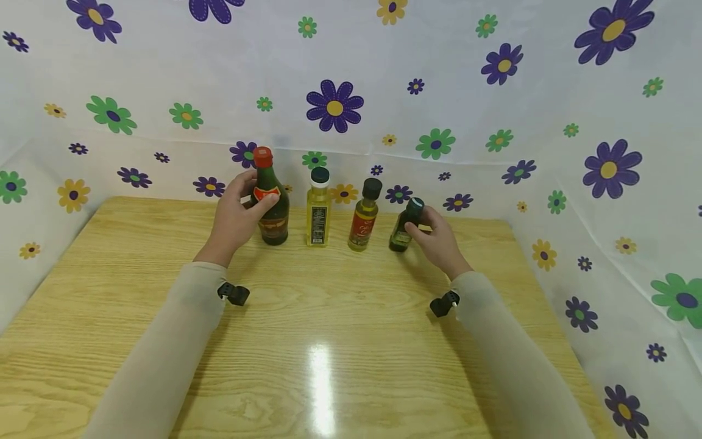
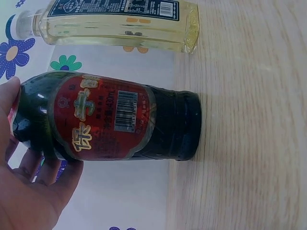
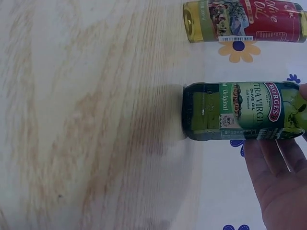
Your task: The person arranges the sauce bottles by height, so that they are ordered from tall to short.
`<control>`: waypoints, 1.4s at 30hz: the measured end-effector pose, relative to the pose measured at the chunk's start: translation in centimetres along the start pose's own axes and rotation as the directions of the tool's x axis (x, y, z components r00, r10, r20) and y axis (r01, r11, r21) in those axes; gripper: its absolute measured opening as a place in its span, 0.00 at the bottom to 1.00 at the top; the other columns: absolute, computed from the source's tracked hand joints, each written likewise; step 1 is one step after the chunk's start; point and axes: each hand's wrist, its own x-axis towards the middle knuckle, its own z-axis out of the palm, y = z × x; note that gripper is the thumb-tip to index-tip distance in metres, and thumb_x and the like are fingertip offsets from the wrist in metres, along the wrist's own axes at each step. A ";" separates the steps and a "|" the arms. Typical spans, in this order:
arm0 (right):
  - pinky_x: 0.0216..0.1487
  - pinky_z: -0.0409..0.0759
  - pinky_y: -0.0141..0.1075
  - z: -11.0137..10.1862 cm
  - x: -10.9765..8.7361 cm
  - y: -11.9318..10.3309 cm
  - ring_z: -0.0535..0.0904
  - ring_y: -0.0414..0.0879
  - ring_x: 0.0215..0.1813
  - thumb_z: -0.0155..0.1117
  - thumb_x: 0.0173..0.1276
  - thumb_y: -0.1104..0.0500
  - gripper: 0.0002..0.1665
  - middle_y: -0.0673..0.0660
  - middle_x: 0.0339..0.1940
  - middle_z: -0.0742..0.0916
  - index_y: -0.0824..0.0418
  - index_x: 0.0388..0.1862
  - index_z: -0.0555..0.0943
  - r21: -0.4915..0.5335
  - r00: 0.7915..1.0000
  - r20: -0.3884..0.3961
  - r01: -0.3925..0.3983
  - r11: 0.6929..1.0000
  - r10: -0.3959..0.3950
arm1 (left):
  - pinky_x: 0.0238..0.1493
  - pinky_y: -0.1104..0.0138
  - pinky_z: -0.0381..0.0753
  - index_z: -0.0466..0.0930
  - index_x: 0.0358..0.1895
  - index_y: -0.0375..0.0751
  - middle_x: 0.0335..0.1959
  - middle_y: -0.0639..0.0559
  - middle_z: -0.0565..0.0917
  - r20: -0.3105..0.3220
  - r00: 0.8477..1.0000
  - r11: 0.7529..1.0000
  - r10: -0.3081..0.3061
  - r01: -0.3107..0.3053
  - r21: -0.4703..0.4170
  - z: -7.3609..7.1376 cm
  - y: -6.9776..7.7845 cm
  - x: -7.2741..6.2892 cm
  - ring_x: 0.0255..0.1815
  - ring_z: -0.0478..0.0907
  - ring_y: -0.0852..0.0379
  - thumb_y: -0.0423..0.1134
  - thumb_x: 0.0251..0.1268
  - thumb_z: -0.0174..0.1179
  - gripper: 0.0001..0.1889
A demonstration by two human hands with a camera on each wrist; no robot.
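My left hand [image 1: 234, 213] grips a dark green sauce bottle [image 1: 276, 213] with a red cap, thumb across its upper label. The left wrist view shows that bottle's red label [image 2: 105, 117] with a barcode. At the right end of the row, my right hand [image 1: 440, 245] holds a small green olive oil bottle [image 3: 240, 111] with a dark cap, fingers and thumb round its upper part. It leans slightly to the right in the head view. Between the hands stand a square clear bottle of yellow oil [image 1: 318, 213] and a red-labelled olive oil bottle [image 1: 363, 224], both upright and untouched.
The bottles line the back of a wood-grain table [image 1: 340, 311], close to a white flower-print cloth [image 1: 285, 67] that hangs behind it and along both sides. Small black cameras [image 1: 236, 295] sit on the wrists. Light glares off the table's front middle.
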 end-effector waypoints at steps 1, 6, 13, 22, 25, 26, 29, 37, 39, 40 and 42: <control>0.71 0.74 0.55 0.0 0.0 -0.1 0.74 0.61 0.70 0.64 0.78 0.53 0.28 0.66 0.67 0.80 0.63 0.71 0.73 -0.004 1.000 0.002 -0.006 1.000 0.006 | 0.74 0.42 0.67 0.63 0.78 0.47 0.73 0.42 0.73 0.000 1.000 1.000 -0.001 0.001 0.000 0.0 0.0 0.0 0.74 0.68 0.43 0.56 0.71 0.66 0.38; 0.73 0.73 0.55 0.0 -0.2 -0.5 0.74 0.61 0.71 0.63 0.79 0.54 0.27 0.65 0.68 0.79 0.63 0.71 0.72 0.004 1.000 0.015 -0.024 1.000 0.024 | 0.74 0.42 0.67 0.63 0.78 0.47 0.72 0.42 0.73 0.000 1.000 1.000 -0.005 0.005 -0.001 0.0 0.1 -0.1 0.74 0.69 0.43 0.55 0.71 0.66 0.38; 0.74 0.71 0.55 0.1 -0.3 -0.6 0.73 0.61 0.71 0.62 0.79 0.55 0.25 0.65 0.67 0.80 0.62 0.70 0.73 0.035 0.999 0.021 -0.025 0.999 0.025 | 0.75 0.43 0.67 0.63 0.79 0.48 0.72 0.42 0.73 -0.005 1.000 1.000 -0.006 0.006 -0.016 0.1 0.1 -0.2 0.74 0.68 0.44 0.55 0.71 0.65 0.38; 0.74 0.71 0.55 0.2 -0.4 -0.4 0.74 0.60 0.71 0.62 0.79 0.55 0.26 0.66 0.67 0.80 0.62 0.71 0.72 0.049 0.999 0.016 -0.035 0.998 0.034 | 0.76 0.43 0.66 0.62 0.80 0.47 0.74 0.43 0.71 -0.013 1.000 0.999 -0.007 0.006 -0.032 0.3 0.1 -0.2 0.75 0.67 0.43 0.55 0.72 0.65 0.39; 0.73 0.71 0.55 0.2 -0.4 -0.5 0.74 0.61 0.70 0.62 0.79 0.54 0.27 0.66 0.67 0.80 0.62 0.72 0.72 0.044 0.999 0.013 -0.037 0.998 0.036 | 0.76 0.43 0.66 0.62 0.79 0.47 0.74 0.43 0.71 -0.019 1.000 1.000 -0.006 0.005 -0.031 0.4 0.1 -0.2 0.75 0.67 0.43 0.55 0.72 0.65 0.38; 0.73 0.72 0.55 0.2 -0.4 -0.5 0.74 0.61 0.70 0.62 0.79 0.54 0.27 0.66 0.67 0.80 0.63 0.72 0.72 0.045 0.999 0.013 -0.036 0.998 0.035 | 0.76 0.44 0.66 0.62 0.79 0.47 0.74 0.43 0.71 -0.023 1.000 1.000 -0.003 0.003 -0.030 0.4 0.0 -0.2 0.75 0.67 0.43 0.55 0.72 0.65 0.38; 0.73 0.72 0.56 0.3 -0.4 -0.6 0.74 0.61 0.70 0.62 0.79 0.55 0.28 0.66 0.67 0.80 0.63 0.72 0.72 0.049 0.999 0.011 -0.035 0.998 0.034 | 0.75 0.43 0.66 0.63 0.79 0.47 0.73 0.43 0.72 -0.031 1.000 0.999 0.005 -0.006 -0.034 0.4 0.0 -0.2 0.74 0.68 0.43 0.54 0.73 0.65 0.37; 0.73 0.72 0.57 0.5 -0.3 -0.7 0.74 0.61 0.71 0.60 0.79 0.57 0.26 0.67 0.67 0.80 0.63 0.71 0.72 0.031 1.000 0.008 -0.024 0.999 0.024 | 0.75 0.42 0.66 0.64 0.78 0.49 0.71 0.43 0.72 -0.043 0.999 0.999 0.011 -0.013 -0.050 0.6 0.0 -0.3 0.74 0.68 0.43 0.54 0.73 0.64 0.36; 0.73 0.72 0.57 0.4 -0.3 -0.7 0.74 0.61 0.70 0.60 0.79 0.57 0.26 0.67 0.67 0.80 0.63 0.71 0.72 0.026 1.000 0.004 -0.023 0.999 0.023 | 0.76 0.42 0.65 0.63 0.79 0.49 0.72 0.43 0.72 -0.047 0.999 0.998 0.009 -0.012 -0.058 0.8 -0.1 -0.3 0.74 0.68 0.44 0.55 0.73 0.63 0.36; 0.73 0.72 0.57 0.4 -0.4 -0.7 0.74 0.61 0.70 0.61 0.78 0.57 0.25 0.66 0.67 0.80 0.63 0.70 0.73 0.026 1.000 0.002 -0.025 0.999 0.025 | 0.76 0.42 0.65 0.63 0.79 0.49 0.72 0.43 0.72 -0.049 0.999 0.998 0.007 -0.010 -0.062 0.8 -0.1 -0.4 0.74 0.68 0.44 0.55 0.74 0.63 0.36; 0.72 0.72 0.57 0.4 -0.4 -0.7 0.74 0.61 0.70 0.61 0.78 0.57 0.25 0.66 0.66 0.81 0.63 0.70 0.73 0.026 1.000 -0.003 -0.027 0.999 0.027 | 0.76 0.42 0.65 0.62 0.79 0.50 0.73 0.44 0.71 -0.052 0.999 0.998 0.004 -0.007 -0.068 0.9 -0.2 -0.4 0.75 0.67 0.45 0.55 0.74 0.62 0.36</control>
